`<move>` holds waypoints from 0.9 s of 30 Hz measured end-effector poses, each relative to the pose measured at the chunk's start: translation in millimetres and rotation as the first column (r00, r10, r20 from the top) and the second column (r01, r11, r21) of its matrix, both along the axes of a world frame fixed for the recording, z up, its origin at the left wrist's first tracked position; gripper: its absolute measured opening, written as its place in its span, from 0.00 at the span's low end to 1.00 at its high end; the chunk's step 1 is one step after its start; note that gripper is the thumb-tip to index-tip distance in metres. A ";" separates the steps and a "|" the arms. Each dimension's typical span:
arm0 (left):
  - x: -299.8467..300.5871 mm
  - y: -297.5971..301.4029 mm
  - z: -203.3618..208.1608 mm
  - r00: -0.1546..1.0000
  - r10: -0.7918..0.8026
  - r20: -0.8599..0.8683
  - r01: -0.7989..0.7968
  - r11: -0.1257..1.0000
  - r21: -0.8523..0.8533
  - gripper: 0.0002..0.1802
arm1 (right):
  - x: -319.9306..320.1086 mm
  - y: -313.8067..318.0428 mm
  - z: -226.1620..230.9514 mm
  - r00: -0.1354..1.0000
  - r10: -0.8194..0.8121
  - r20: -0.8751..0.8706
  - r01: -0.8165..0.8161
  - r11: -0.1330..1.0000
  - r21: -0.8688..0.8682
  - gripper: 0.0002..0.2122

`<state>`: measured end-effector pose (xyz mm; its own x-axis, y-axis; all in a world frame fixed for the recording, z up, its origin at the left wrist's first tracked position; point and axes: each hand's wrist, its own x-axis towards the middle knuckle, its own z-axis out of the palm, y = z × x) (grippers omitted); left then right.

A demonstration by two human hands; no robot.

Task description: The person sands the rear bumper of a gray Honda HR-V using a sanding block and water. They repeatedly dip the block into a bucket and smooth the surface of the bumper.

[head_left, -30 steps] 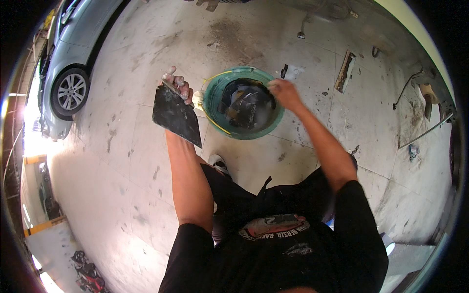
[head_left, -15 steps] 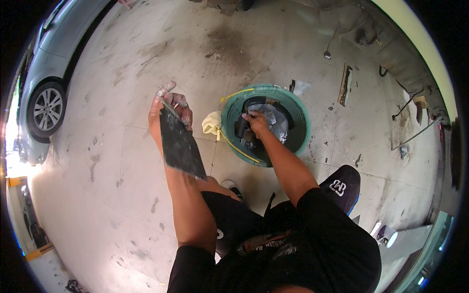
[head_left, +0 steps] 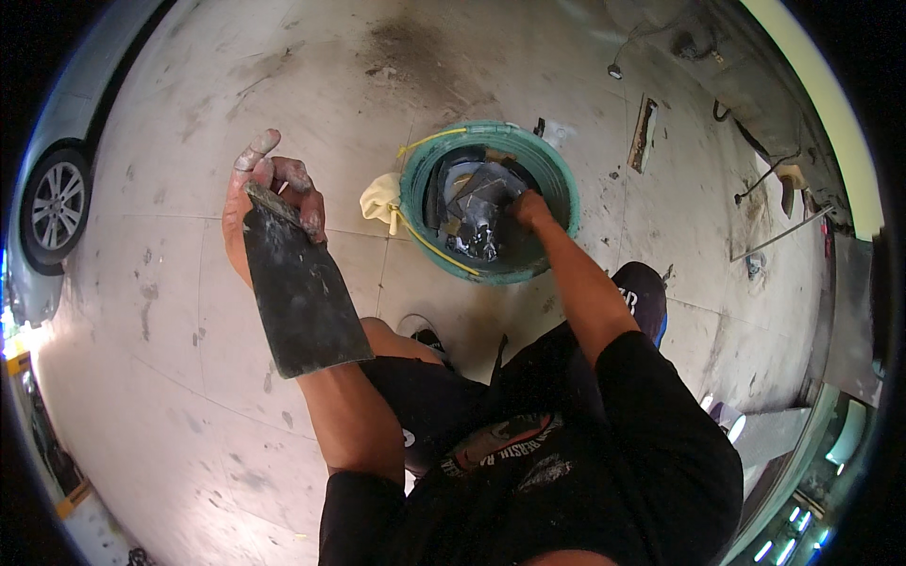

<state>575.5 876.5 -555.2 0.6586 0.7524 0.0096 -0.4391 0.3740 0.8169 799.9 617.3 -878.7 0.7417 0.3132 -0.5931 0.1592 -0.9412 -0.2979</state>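
My left hand (head_left: 274, 174), its fingers smeared with whitish residue, grips a dark flat plate (head_left: 304, 297) by its narrow, thicker upper edge. The plate widens downward and hangs over my left forearm. To the right of it, my right hand (head_left: 530, 209) reaches down into a green bucket (head_left: 564, 170) on the floor. Its fingers are hidden inside, so what they touch does not show. Dark flat pieces (head_left: 483, 196) and other black items lie in the bucket, some with pale smears. A yellow cord handle (head_left: 436, 249) hangs over the bucket's left side.
A pale yellow cloth (head_left: 379, 198) hangs at the bucket's left side. At the far left stands a car with its wheel (head_left: 58, 203) showing. A narrow strip (head_left: 644, 134) lies beyond the bucket to the right, near a thin metal rod (head_left: 783, 233). My shoe (head_left: 423, 332) is below the bucket.
My right hand has moved from the items at the bucket's middle to its right side, deeper in. The left hand has turned the plate so its broad face shows more. The whole view has shifted.
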 end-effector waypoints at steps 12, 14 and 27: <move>26.6 -11.2 -1.3 0.998 -0.057 -0.008 0.058 0.989 0.137 0.21 | -25.9 13.8 6.4 0.983 -0.146 0.113 0.145 0.989 0.017 0.21; 29.3 -12.6 1.0 0.998 -0.055 -0.012 0.056 0.989 0.139 0.21 | -18.5 9.3 -12.7 0.963 -0.184 0.197 0.173 0.982 0.074 0.19; 14.5 -16.6 13.6 1.000 0.001 -0.020 0.000 0.997 0.073 0.17 | -36.8 4.6 102.3 0.987 -0.154 -0.035 0.120 0.591 0.798 0.11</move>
